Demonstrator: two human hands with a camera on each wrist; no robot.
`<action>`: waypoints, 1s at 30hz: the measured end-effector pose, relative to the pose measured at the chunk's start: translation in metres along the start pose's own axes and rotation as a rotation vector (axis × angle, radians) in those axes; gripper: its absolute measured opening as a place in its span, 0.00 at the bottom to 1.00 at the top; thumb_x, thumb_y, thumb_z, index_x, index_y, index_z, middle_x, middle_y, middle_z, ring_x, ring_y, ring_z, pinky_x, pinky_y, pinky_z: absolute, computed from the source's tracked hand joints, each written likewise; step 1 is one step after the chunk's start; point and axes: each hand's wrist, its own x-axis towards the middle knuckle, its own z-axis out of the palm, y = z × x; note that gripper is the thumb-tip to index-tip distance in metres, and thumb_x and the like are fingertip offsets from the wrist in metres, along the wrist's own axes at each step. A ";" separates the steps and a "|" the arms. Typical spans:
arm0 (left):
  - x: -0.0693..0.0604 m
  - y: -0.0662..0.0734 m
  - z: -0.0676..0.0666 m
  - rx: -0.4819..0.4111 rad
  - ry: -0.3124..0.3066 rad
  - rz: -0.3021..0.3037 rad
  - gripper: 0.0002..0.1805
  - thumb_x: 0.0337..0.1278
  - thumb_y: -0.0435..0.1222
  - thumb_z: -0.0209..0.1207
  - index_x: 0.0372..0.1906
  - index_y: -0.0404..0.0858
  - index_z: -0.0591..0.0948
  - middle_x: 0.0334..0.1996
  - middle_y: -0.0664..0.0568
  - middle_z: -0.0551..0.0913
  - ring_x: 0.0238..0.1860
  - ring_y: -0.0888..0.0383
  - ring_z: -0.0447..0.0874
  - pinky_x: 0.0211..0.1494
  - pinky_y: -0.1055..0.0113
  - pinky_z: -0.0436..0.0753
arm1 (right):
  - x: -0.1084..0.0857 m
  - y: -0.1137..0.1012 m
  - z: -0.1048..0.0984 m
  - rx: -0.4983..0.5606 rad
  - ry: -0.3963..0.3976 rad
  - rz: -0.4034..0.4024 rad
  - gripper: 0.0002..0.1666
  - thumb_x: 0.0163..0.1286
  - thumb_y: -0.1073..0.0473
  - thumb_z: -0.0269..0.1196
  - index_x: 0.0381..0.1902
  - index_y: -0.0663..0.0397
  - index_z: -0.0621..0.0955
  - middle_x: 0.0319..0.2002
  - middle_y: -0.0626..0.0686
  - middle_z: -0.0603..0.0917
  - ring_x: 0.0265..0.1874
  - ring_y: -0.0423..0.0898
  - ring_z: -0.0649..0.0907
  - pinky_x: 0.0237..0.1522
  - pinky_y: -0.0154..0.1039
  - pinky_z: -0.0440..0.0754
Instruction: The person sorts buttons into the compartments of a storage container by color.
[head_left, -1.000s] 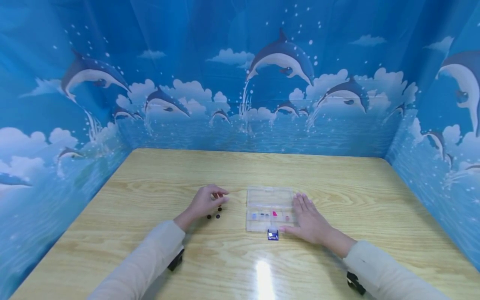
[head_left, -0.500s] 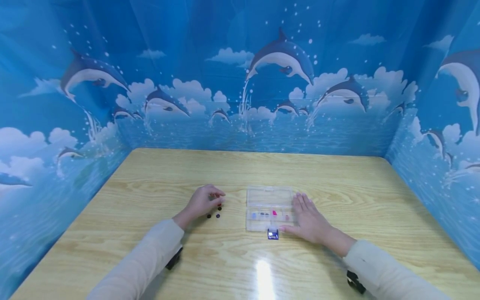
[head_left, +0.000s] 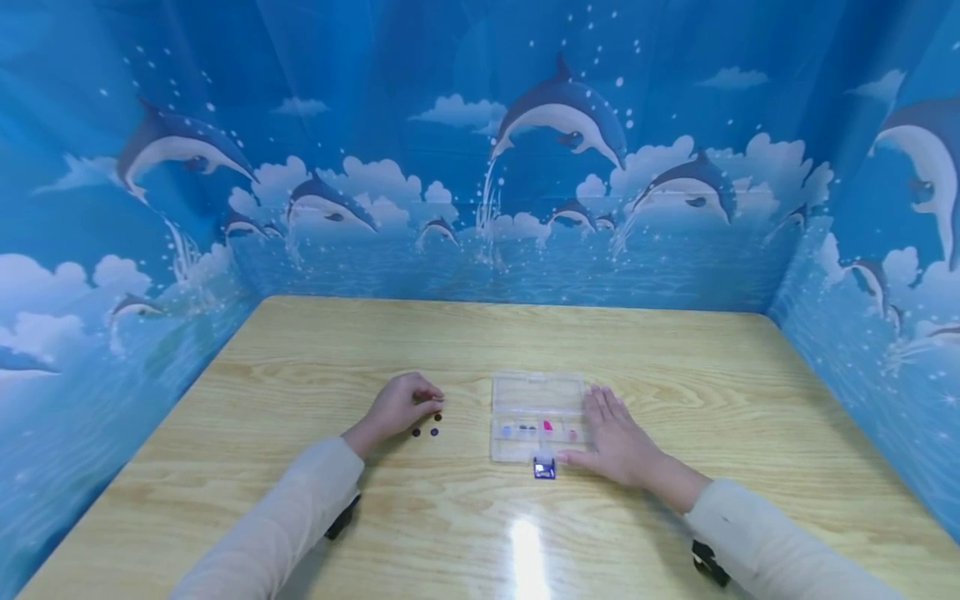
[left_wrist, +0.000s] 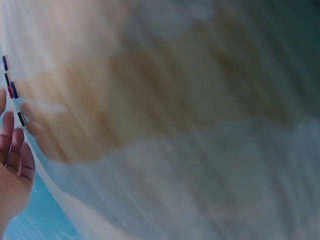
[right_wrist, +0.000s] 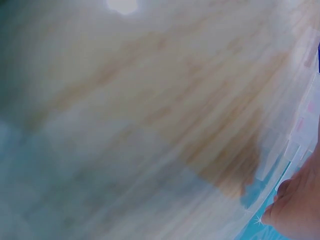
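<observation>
My left hand (head_left: 401,404) hovers low over several small dark round pieces (head_left: 435,432) on the table, thumb and forefinger close together. Whether a piece sits between these fingertips is hidden. In the left wrist view, dark pieces (left_wrist: 14,90) and a bit of red show just beyond the fingers of the left hand (left_wrist: 15,160). A clear plastic compartment box (head_left: 537,394) lies with its lid folded back, holding small blue, dark and pink pieces. My right hand (head_left: 618,442) rests with straight fingers along the box's right side, thumb near its front edge.
A small blue shiny piece (head_left: 544,468) lies at the box's front edge. The wooden table (head_left: 360,333) is bordered behind and at both sides by a blue dolphin-print curtain (head_left: 405,167).
My left hand has drawn slightly left and down, its thumb and forefinger coming nearer each other. Red pieces seen under the fingers before are now covered. The right hand stays by the box.
</observation>
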 end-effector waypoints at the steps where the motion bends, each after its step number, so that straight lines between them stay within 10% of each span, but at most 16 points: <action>1: 0.000 0.000 0.000 0.005 -0.003 -0.003 0.08 0.50 0.36 0.65 0.36 0.38 0.85 0.30 0.52 0.82 0.33 0.59 0.79 0.41 0.64 0.80 | 0.000 0.000 0.000 -0.001 -0.001 0.001 0.63 0.58 0.27 0.53 0.67 0.77 0.51 0.68 0.74 0.50 0.69 0.68 0.50 0.69 0.58 0.50; 30: 0.000 0.001 -0.001 0.088 -0.027 -0.011 0.05 0.48 0.36 0.66 0.29 0.39 0.84 0.28 0.54 0.81 0.32 0.61 0.77 0.42 0.64 0.79 | -0.002 -0.004 -0.003 0.001 0.009 -0.005 0.61 0.58 0.29 0.54 0.66 0.78 0.52 0.68 0.74 0.51 0.69 0.68 0.50 0.69 0.59 0.51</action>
